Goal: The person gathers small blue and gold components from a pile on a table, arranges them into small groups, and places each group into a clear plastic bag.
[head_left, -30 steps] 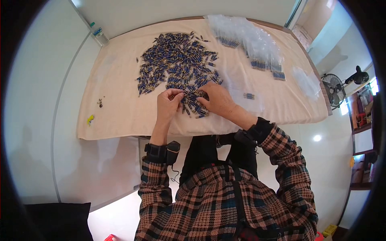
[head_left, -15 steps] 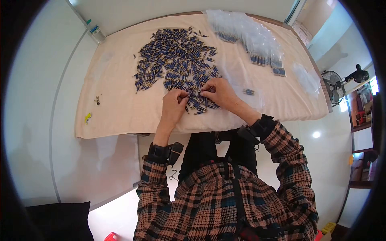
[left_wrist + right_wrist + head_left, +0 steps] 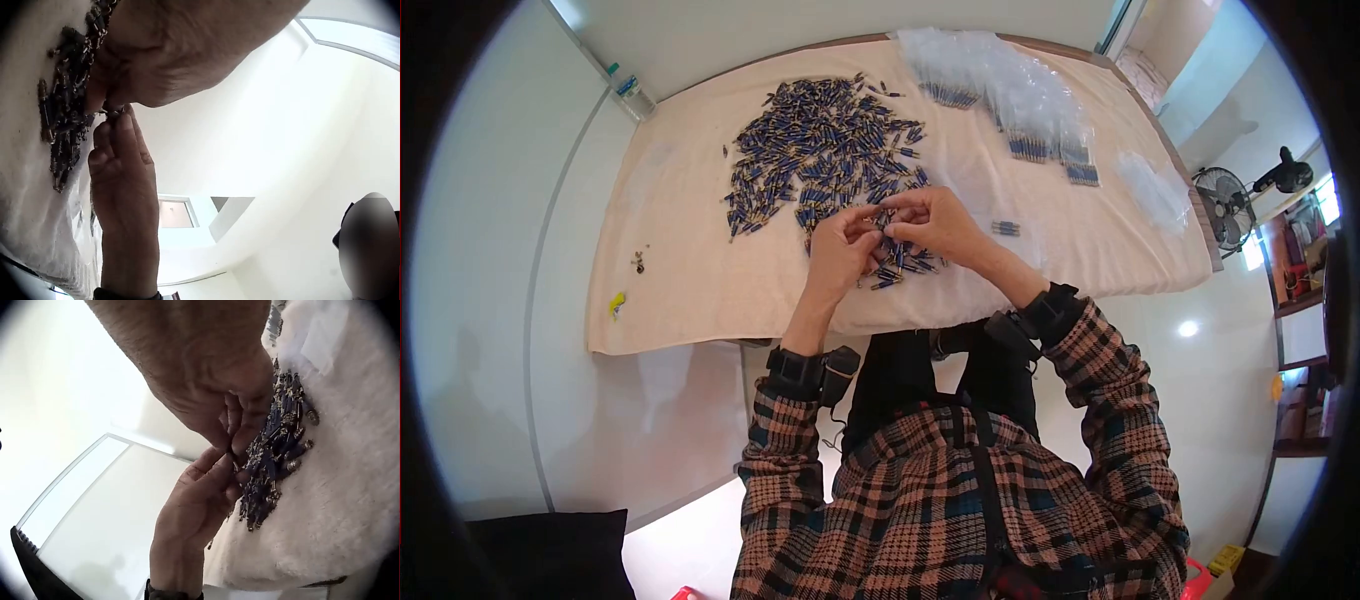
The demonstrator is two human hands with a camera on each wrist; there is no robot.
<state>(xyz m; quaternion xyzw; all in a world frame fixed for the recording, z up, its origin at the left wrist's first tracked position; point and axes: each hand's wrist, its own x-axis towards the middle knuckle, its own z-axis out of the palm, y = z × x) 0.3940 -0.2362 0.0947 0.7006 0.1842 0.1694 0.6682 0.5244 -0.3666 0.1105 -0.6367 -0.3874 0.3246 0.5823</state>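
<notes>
In the head view my left hand (image 3: 837, 258) and right hand (image 3: 943, 226) meet fingertip to fingertip over the near end of a heap of small blue plugs with gold ends (image 3: 825, 125). Both hands pinch one such plug between thumb and fingertips. Its metal tip (image 3: 235, 465) shows in the right wrist view; most of it is hidden by the fingers. More loose plugs (image 3: 275, 450) lie just under the fingertips on the cream cloth (image 3: 690, 240).
Clear plastic bags filled with rows of plugs (image 3: 1028, 148) lie at the back right. A few plugs (image 3: 1006, 228) sit on a flat bag right of my right hand. Other bags (image 3: 1152, 190) are farther right. A bottle (image 3: 632, 92) stands back left; a small yellow item (image 3: 617, 303) lies left.
My hands were apart, each at the near end of the heap. They have come together, the left moving right, and their fingertips now meet.
</notes>
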